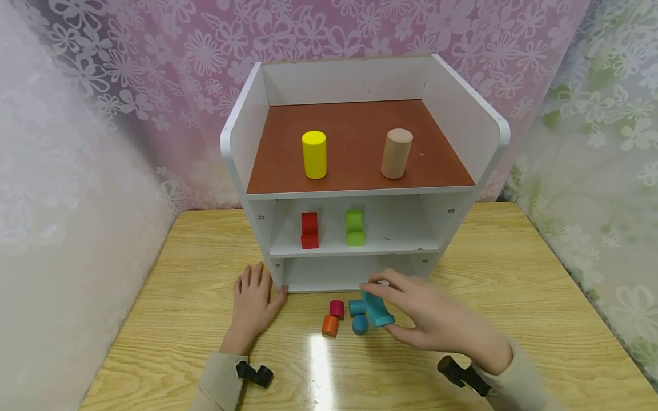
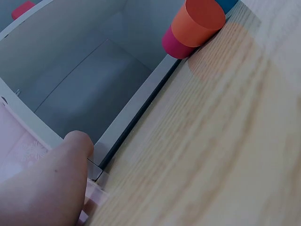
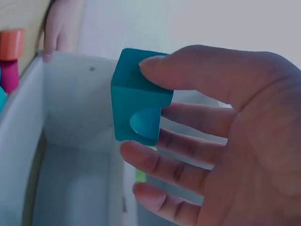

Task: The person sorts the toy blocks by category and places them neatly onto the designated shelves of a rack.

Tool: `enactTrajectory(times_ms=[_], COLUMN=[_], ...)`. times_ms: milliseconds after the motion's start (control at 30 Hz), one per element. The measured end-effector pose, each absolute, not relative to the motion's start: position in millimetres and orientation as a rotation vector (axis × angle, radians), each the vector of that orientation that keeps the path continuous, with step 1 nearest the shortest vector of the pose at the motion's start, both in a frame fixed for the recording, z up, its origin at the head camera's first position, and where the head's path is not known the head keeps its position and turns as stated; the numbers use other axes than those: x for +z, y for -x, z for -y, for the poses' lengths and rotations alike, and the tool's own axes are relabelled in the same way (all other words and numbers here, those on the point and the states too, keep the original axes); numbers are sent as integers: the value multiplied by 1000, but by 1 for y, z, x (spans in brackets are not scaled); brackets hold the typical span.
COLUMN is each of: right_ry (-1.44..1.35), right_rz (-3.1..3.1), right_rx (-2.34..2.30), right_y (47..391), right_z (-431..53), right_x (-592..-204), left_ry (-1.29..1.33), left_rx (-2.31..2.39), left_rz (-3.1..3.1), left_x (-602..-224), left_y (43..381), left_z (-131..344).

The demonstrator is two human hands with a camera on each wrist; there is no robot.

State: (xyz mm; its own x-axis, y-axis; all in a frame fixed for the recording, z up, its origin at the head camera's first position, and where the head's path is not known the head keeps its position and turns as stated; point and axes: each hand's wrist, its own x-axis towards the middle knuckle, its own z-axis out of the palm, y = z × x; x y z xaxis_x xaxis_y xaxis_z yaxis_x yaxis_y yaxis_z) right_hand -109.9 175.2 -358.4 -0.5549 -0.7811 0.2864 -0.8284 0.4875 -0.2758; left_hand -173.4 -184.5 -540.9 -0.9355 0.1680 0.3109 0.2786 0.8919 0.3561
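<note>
My right hand [image 1: 429, 314] pinches a teal block [image 1: 377, 310] between thumb and fingers, just above the table in front of the white shelf unit [image 1: 465, 105]. In the right wrist view the teal block [image 3: 134, 101] shows a rounded notch cut into one side. My left hand [image 1: 253, 305] lies on the table with its fingers spread, its thumb against the shelf unit's lower left corner. Between the hands sit small cylinders: a crimson one [image 1: 336, 309], an orange one [image 1: 330, 326], a teal one [image 1: 357, 308] and a blue one [image 1: 360, 325].
On the brown top shelf a yellow cylinder [image 1: 315, 154] and a plain wooden cylinder [image 1: 396, 153] stand upright. The middle shelf carries a red notched block [image 1: 309, 231] and a green notched block [image 1: 354, 228]. Flowered curtain [image 1: 308, 31] hangs behind the wooden table [image 1: 169, 342].
</note>
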Motion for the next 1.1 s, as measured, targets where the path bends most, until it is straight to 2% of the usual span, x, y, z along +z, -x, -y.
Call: enactTrajectory(times_ms=[600, 1100], right_ry=[-1185, -996], right_rz=[2572, 2791], right_rx=[513, 325], right_y=[144, 179], right_z=[-191, -188], right_x=[-314, -303], left_ry=[333, 331], left_rx=[-584, -580], left_rz=[2779, 2779], left_x=[-538, -539], left_y=[173, 173], left_z=[183, 183])
